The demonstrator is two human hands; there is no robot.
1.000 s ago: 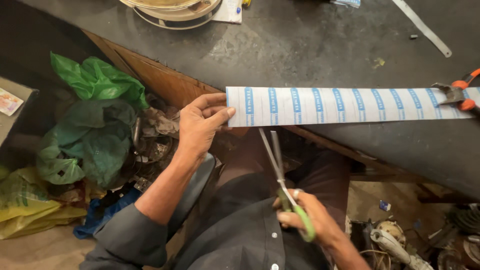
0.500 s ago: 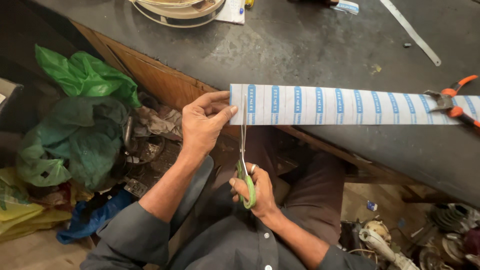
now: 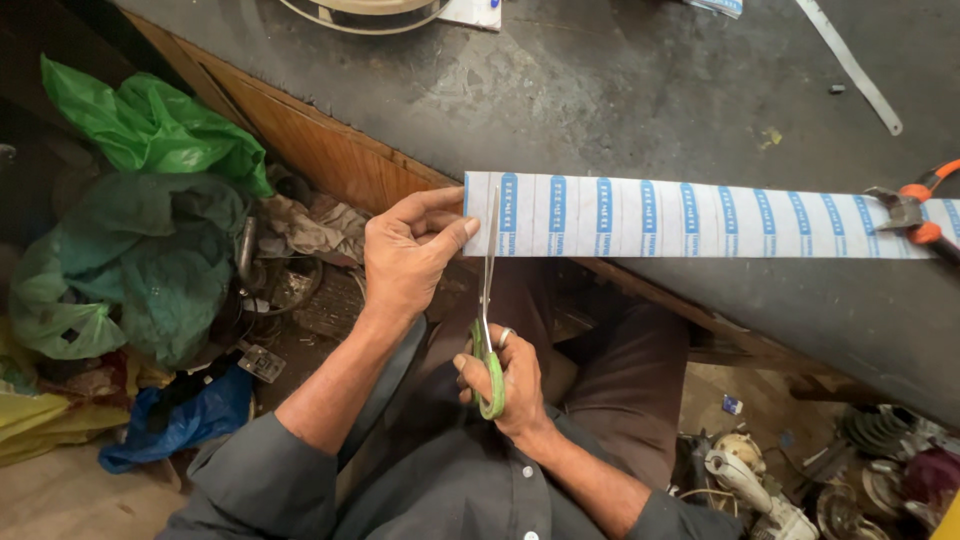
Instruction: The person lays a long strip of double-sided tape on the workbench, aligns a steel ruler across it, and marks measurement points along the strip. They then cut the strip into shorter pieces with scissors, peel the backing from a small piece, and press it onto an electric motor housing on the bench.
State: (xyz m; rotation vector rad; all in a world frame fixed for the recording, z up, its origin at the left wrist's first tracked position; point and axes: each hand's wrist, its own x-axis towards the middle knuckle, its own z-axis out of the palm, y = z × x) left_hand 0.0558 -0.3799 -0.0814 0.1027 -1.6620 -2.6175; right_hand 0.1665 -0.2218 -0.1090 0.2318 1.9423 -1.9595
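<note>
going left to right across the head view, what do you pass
green plastic bags → left hand → scissors in the right hand → white strip with blue bands → orange-handled pliers

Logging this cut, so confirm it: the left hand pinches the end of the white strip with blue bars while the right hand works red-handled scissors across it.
One detail is wrong: the scissors have green handles, not red, as the head view shows. The left hand does pinch the strip end, and the right hand does work the scissors across it.

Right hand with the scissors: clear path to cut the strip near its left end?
Probably yes. The right hand has the scissors already across the strip, and the left hand pinches only the end, beside the blades.
</note>
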